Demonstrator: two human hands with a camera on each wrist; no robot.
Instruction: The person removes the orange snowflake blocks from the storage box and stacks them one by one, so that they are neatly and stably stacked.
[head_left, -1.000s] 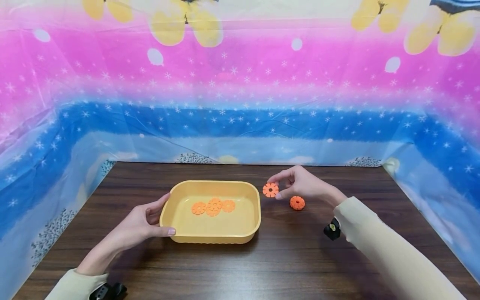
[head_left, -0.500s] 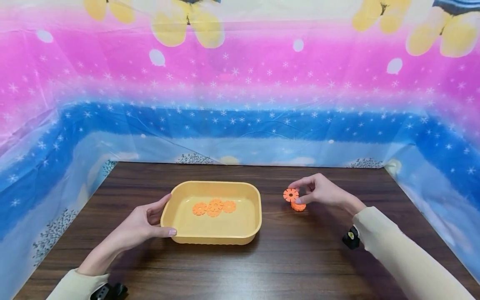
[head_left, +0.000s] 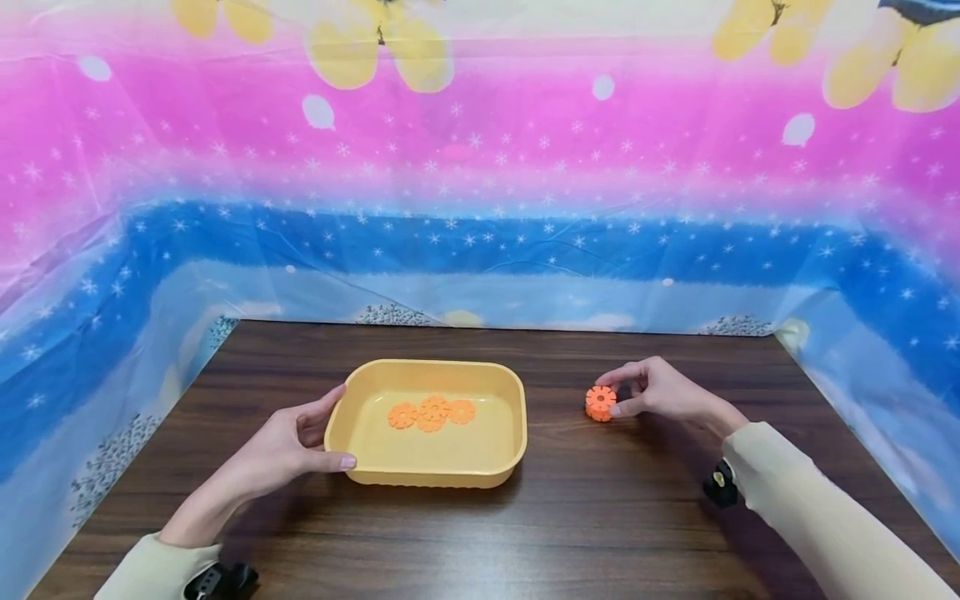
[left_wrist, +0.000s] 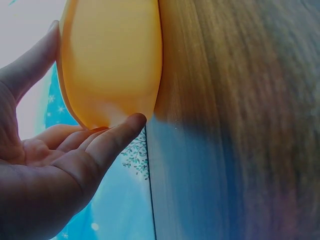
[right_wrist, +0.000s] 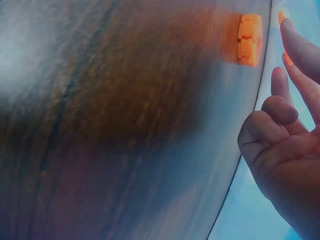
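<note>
The yellow tray (head_left: 427, 454) lies on the table with several orange notched discs (head_left: 402, 416) inside, some overlapping. My left hand (head_left: 273, 450) grips the tray's left end, thumb at the near corner, fingers round the side; the left wrist view shows the same hold on the tray (left_wrist: 112, 55). To the right, my right hand (head_left: 667, 392) pinches an orange disc (head_left: 602, 397) between thumb and forefinger. In the right wrist view that pinched disc (right_wrist: 287, 58) is held above a small orange stack (right_wrist: 250, 41) on the table, with a gap between them.
A dark wood table (head_left: 450, 550) extends around the tray. Behind it and at both sides hangs a pink and blue patterned cloth (head_left: 480, 242). A black device (head_left: 722, 485) sits at the right wrist, another (head_left: 221, 581) at the left.
My right hand has moved right, away from the tray, carrying its disc over the orange stack. The left hand keeps the same grip on the tray.
</note>
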